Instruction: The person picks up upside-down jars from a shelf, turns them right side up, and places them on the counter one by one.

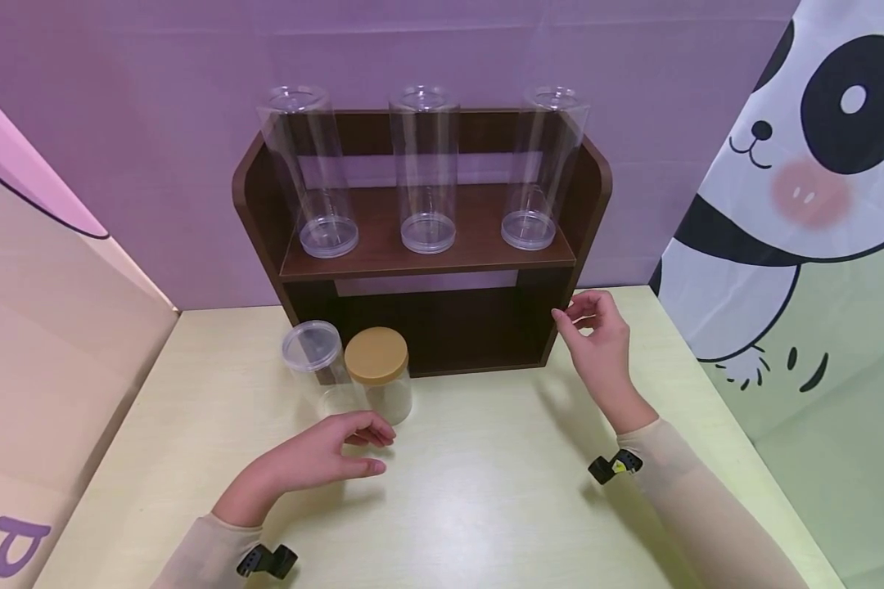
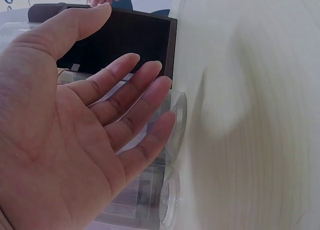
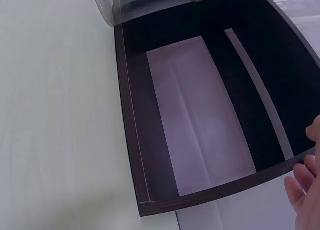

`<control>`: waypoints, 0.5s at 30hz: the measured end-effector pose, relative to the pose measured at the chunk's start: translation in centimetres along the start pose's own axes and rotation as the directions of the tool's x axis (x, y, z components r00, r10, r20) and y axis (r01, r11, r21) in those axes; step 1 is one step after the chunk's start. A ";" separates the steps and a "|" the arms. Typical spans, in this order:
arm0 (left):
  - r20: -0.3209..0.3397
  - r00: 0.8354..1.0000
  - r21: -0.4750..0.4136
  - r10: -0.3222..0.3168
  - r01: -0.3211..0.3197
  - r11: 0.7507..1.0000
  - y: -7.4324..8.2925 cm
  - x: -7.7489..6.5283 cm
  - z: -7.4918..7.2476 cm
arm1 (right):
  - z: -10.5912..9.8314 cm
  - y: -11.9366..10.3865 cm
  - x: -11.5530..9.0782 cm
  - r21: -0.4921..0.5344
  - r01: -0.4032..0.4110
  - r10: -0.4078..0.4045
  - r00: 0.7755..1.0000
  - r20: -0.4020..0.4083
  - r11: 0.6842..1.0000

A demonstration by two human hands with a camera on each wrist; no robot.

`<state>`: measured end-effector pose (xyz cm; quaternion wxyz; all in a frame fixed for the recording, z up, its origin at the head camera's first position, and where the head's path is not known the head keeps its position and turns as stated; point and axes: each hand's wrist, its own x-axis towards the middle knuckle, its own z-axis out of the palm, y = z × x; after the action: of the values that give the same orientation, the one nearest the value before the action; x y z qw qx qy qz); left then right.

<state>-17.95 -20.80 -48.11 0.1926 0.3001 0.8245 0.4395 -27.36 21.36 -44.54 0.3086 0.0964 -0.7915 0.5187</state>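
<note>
At the far left a pale, printed panel (image 1: 51,368) bears a purple letter (image 1: 20,544) low down, with a pink shape (image 1: 40,164) near its top. Next comes the person's left sleeve (image 1: 202,556), a small black device (image 1: 267,561) at the wrist, and the left hand (image 1: 313,458) over the pale bench (image 1: 471,491), its fingers loosely extended and spread, the thumb apart, gripping nothing. Just beyond it stand two jars, upright and side by side: a clear-lidded jar (image 1: 313,348), then a tan-lidded jar (image 1: 377,360); whether the fingertips touch the latter, I cannot tell. The jars stand in front of the left end of a dark brown shelf (image 1: 479,209), which is set on the bench before a purple backdrop (image 1: 479,57). On its upper board stand three tall clear cylinders, the left cylinder (image 1: 329,237), the middle cylinder (image 1: 428,233) and the right cylinder (image 1: 528,231), well apart from one another. At the shelf's right side panel the right hand (image 1: 600,348) pinches the front edge, thumb on the inner side, fingers on the outer. Its sleeve (image 1: 696,499) carries another black device (image 1: 614,466). Rightmost hangs a panda print (image 1: 810,188).
</note>
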 end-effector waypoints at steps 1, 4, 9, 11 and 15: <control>0.000 1.000 -0.004 -0.001 0.001 1.000 0.0 0.0 0.0 | 0.0 0.1 0.1 0.005 -0.002 0.002 1.000 -0.009 1.000; 0.000 1.000 -0.012 0.001 -0.001 1.000 0.0 0.0 0.1 | 0.0 0.4 0.4 0.017 0.000 0.000 1.000 -0.019 1.000; 0.004 1.000 -0.013 0.010 -0.010 1.000 0.0 0.1 0.1 | 0.5 0.6 0.7 0.012 -0.020 0.020 1.000 -0.023 1.000; 0.004 1.000 -0.008 0.014 -0.014 1.000 0.0 0.1 0.1 | 0.6 0.6 0.6 0.000 -0.029 0.029 0.999 -0.033 1.000; 0.004 1.000 -0.001 0.018 -0.018 1.000 0.1 0.3 0.1 | 0.7 0.8 0.5 -0.030 -0.020 0.018 0.998 -0.062 0.999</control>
<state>-18.01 -20.48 -48.07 0.1904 0.3083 0.8210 0.4412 -28.37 21.11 -45.05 0.3295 0.0682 -0.7901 0.5123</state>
